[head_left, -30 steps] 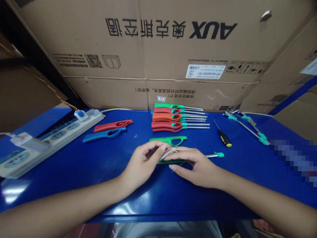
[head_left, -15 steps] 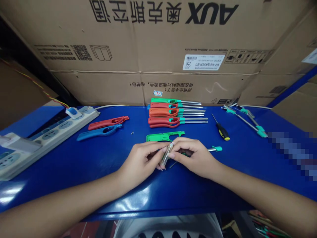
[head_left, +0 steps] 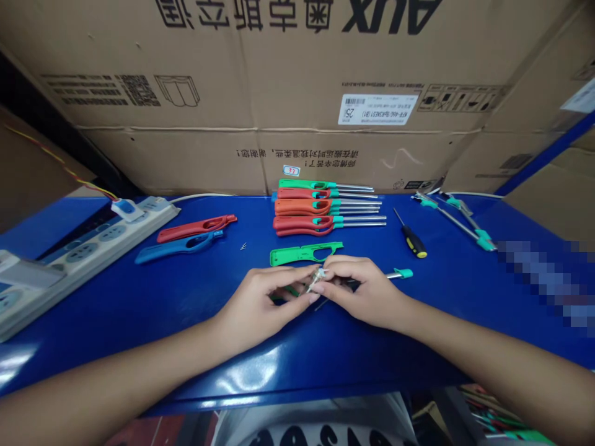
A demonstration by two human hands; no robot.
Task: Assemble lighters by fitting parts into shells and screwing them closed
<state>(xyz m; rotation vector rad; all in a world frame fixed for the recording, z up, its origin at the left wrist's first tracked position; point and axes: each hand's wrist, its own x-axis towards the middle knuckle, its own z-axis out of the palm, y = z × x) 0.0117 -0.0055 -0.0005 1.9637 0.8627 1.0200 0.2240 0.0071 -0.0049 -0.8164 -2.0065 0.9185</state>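
Note:
A small clear fuel tank (head_left: 315,280) with a brass-coloured top is pinched between my two hands above the front half of the blue table. My left hand (head_left: 274,300) has thumb and fingers closed around its lower part, which is mostly hidden. On its upper end, the thumb and fingers of my right hand (head_left: 356,286) press together. Just behind the hands lies a green lighter handle shell (head_left: 302,253). A metal lighter tube with a teal end (head_left: 403,273) sticks out past my right hand; its other end is covered. A thin dark rod shows under the right fingers.
Several assembled long lighters (head_left: 302,207) are stacked at the back. Red (head_left: 198,228) and blue (head_left: 181,248) handle shells, and tiny screws (head_left: 243,246), lie left of them. A screwdriver (head_left: 413,241) and teal-ended tubes (head_left: 458,220) lie right. A power strip (head_left: 83,254) borders the left.
The clear tank has turned and sunk deeper between my fingers, so less of it shows. My left thumb has slid along below it. The view has shifted slightly.

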